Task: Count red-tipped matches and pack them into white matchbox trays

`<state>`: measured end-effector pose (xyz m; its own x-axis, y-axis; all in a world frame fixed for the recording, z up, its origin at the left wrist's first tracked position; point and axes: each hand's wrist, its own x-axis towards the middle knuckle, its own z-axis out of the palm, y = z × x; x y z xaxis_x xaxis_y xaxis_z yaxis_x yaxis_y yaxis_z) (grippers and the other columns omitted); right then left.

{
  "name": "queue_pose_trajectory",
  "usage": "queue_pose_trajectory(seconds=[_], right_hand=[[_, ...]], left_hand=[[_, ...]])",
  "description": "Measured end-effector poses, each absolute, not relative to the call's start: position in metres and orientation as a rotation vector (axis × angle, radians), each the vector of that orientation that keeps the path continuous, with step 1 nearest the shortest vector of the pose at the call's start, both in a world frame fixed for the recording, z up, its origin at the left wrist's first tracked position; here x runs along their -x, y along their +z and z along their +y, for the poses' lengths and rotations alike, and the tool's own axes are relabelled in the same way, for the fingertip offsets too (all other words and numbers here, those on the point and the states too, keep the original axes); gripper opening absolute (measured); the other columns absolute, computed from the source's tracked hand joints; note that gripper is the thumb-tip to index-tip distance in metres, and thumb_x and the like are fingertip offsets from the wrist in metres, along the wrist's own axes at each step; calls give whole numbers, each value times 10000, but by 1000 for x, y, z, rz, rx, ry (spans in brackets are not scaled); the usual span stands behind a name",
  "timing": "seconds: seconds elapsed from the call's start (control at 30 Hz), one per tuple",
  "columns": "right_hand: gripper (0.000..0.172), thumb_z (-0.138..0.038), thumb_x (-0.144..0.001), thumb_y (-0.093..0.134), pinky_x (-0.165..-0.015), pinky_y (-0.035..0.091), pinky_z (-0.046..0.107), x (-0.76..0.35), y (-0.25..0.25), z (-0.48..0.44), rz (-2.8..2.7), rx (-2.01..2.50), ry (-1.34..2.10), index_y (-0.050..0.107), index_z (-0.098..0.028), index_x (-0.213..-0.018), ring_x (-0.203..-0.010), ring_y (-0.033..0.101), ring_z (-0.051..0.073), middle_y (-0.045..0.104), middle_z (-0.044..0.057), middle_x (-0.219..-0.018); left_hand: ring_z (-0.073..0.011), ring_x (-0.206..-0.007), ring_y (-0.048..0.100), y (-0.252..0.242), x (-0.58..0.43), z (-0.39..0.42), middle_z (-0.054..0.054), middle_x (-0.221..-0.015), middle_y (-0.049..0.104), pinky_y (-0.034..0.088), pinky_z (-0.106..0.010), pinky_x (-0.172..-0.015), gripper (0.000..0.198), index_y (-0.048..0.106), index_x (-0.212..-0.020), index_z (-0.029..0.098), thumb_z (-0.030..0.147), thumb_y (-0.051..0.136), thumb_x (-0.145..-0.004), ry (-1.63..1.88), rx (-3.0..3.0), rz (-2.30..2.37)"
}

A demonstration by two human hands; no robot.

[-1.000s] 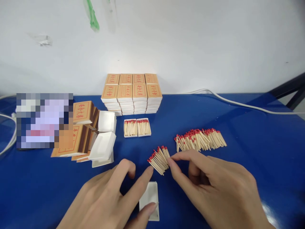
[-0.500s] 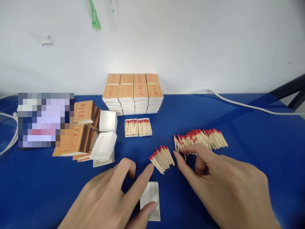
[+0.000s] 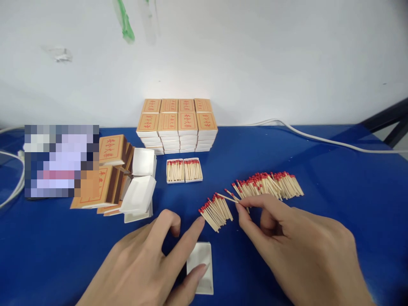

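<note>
Many stacked matchboxes (image 3: pixel 174 122) bear red Chinese characters; right hand (image 3: pixel 306 246) pinches matches (image 3: pixel 227 197).

The person's 2 hands are bare. On the left, the left hand (image 3: pixel 140 263) has a broad, smooth back, softly rounded knuckles and slender fingers (image 3: pixel 188 239) that narrow toward their tips. Its thumb (image 3: pixel 190 284) ends in a long, pointed nail that reaches beyond the fingertip. On the right, the right hand (image 3: pixel 299 246) is of matching build: a wide, smooth back, slim fingers and a tapering thumb. Finer skin detail is too soft to tell.
</note>
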<state>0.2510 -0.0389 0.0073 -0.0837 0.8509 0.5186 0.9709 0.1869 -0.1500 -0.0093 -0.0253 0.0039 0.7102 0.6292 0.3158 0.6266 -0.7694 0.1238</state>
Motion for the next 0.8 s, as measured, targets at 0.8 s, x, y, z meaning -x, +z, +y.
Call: queue_pose_trajectory(seconds=[0.8], right_hand=[[233, -366, -1032, 618, -368, 366, 215, -259, 17, -38, -1962, 1683, 39, 679, -288, -822, -323, 453, 68, 458, -134, -487]], left_hand=[[-157, -719, 762, 5, 10, -26, -78, -1107, 664, 635, -295, -583, 487, 601, -1554, 207, 466, 405, -1191, 572, -2874, 1088]])
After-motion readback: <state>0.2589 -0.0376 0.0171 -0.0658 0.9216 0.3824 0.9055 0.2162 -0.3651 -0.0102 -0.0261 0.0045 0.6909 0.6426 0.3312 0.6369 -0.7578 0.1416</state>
